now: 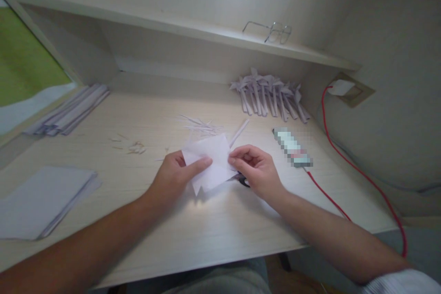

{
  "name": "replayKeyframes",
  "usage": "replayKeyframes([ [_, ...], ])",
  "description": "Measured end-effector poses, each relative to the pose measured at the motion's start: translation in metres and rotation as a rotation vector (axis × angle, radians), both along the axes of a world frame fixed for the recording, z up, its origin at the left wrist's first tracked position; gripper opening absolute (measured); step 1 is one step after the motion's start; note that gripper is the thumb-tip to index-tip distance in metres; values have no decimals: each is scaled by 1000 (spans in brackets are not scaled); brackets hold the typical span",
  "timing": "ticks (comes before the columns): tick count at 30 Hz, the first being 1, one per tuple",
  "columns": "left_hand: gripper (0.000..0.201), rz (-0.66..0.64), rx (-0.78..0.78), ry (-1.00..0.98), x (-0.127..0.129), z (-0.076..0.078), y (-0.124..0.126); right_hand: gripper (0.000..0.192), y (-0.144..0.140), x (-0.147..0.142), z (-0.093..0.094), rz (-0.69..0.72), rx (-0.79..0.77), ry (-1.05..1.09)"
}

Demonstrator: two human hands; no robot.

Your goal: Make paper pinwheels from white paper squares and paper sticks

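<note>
One phone (292, 147) — scissors (244, 181) near right hand (257, 170)

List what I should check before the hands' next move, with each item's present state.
1. Left hand secures the white paper sheet, thumb on top: ok.
2. Right hand firmly pinches the sheet's right edge: cannot tell; fingertips are there, but the grip is partly hidden.
3. Black-handled scissors fully in sight: not ok; the sheet and right hand cover part of them.
4. Paper stick apart from the sheet: cannot tell; its near end meets the sheet's outline.
5. Phone apart from the right hand: ok.
6. Paper pinwheels away from both hands: ok.
</note>
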State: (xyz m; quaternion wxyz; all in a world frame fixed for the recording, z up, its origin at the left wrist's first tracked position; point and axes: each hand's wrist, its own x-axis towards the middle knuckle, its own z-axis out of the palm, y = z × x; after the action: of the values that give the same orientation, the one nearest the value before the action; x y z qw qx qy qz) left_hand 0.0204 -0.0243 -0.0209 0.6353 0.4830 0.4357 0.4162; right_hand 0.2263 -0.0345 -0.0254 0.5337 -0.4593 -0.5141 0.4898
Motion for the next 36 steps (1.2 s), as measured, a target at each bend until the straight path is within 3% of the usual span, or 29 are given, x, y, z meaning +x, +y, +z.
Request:
replayKeyframes([
  [5,32,-11,22,180,1,9,-4,9,-4,4,4,61,26,-42],
  [11,33,-2,7,104,-2,11,1,23,-7,17,15,257,312,-319],
  [15,32,-14,5,82,-2,12,0,18,-7,19,21,297,399,-374],
  [22,32,-37,11,108,-4,8,0,7,-7,18,22,291,354,-415],
  [36,33,9,17,121,0,10,-3,7,-9,15,16,200,218,-332],
])
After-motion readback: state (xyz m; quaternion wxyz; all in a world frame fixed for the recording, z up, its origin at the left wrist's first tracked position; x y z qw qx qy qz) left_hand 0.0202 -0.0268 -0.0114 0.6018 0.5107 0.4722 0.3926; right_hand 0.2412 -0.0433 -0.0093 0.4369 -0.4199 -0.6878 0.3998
